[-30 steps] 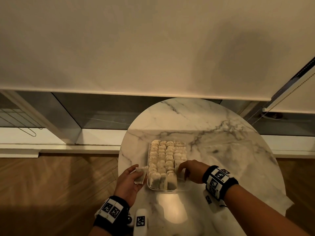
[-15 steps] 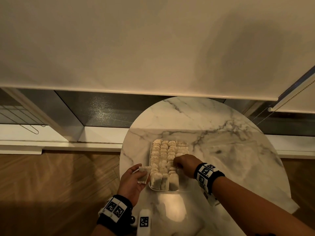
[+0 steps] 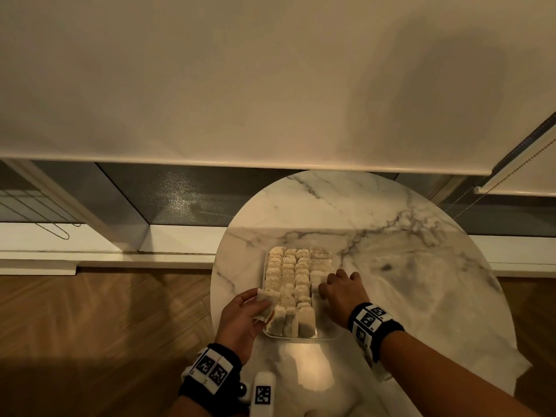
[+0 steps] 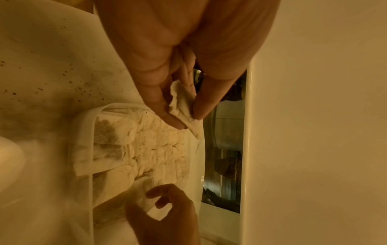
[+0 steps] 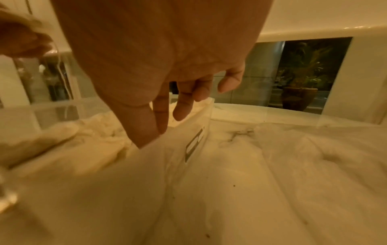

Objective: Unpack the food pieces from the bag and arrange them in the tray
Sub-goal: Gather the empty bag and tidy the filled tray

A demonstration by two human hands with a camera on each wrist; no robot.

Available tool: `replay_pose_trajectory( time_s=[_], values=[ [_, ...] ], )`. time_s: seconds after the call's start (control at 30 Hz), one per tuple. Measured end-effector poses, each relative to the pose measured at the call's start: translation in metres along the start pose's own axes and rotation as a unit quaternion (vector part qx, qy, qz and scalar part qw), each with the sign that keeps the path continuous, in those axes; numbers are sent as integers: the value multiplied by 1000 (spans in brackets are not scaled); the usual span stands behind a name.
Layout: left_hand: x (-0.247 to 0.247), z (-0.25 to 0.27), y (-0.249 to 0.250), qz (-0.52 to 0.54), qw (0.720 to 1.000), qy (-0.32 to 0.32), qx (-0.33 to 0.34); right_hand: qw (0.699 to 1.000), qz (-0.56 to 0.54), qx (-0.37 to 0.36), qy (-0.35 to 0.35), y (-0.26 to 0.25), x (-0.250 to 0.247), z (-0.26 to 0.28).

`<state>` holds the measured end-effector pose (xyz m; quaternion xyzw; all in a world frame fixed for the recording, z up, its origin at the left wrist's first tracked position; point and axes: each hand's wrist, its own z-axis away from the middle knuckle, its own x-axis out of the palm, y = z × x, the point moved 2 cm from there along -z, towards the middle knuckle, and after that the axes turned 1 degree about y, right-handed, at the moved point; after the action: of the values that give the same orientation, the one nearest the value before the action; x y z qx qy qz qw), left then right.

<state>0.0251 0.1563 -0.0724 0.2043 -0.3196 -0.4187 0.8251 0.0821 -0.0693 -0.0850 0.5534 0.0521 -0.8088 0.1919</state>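
A clear tray [image 3: 301,338] on the round marble table [image 3: 406,260] holds tight rows of pale paper-wrapped food pieces [image 3: 288,275]. My left hand [image 3: 260,305] is at the tray's near left corner and pinches one loose piece [image 3: 269,299] between thumb and fingers; the same piece [image 4: 182,102] shows in the left wrist view. My right hand [image 3: 325,284] hovers over the tray's right column, its fingers [image 5: 182,107] hanging fairly straight onto the pieces and its thumb by the tray wall [image 5: 194,132]. It grips nothing that I can see.
Crumpled clear plastic from the bag [image 5: 261,174] lies on the table to the right of the tray, under my right forearm. A window ledge [image 3: 90,236] and a lowered blind [image 3: 270,85] stand behind the table. Wooden floor [image 3: 105,326] lies to the left.
My right hand has moved from the tray's near right part inward over the rows and back to the right column. The left hand keeps its piece and has edged closer to the tray.
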Motion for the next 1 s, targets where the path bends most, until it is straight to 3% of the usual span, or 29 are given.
replay_pose_trajectory(
  time_s=[0.1, 0.17, 0.23, 0.3, 0.4, 0.5, 0.6, 0.7, 0.87, 0.93, 1.0],
  values=[
    [7, 4, -2, -14, 1000, -6, 4, 976, -197, 39, 83, 2, -6, 6],
    [14, 6, -4, -14, 1000, -15, 6, 899, -424, 33, 103, -3, -16, 14],
    [22, 9, -5, -9, 999, -33, 6, 817, -573, -1, 64, -13, -28, 22],
    [32, 13, -6, -11, 998, -59, -2, 783, -620, -35, 22, -22, -34, 27],
    [45, 18, -7, -50, 995, -81, -6, 786, -616, -43, 38, -24, -34, 29],
    [55, 19, -6, -61, 996, -70, 16, 779, -620, -26, 94, -18, -36, 34],
    [58, 18, -8, -65, 995, -67, 28, 769, -630, -23, 104, -8, -40, 41],
    [57, 15, -16, -67, 995, -68, 32, 727, -680, -19, 94, 0, -48, 50],
    [52, 14, -28, -126, 990, -44, 51, 701, -704, 5, 118, 8, -45, 51],
    [44, 12, -29, -200, 974, -4, 105, 744, -657, 16, 122, 14, -36, 47],
    [27, 5, -33, -324, 928, 31, 180, 827, -551, 22, 114, 20, -30, 45]
  ],
)
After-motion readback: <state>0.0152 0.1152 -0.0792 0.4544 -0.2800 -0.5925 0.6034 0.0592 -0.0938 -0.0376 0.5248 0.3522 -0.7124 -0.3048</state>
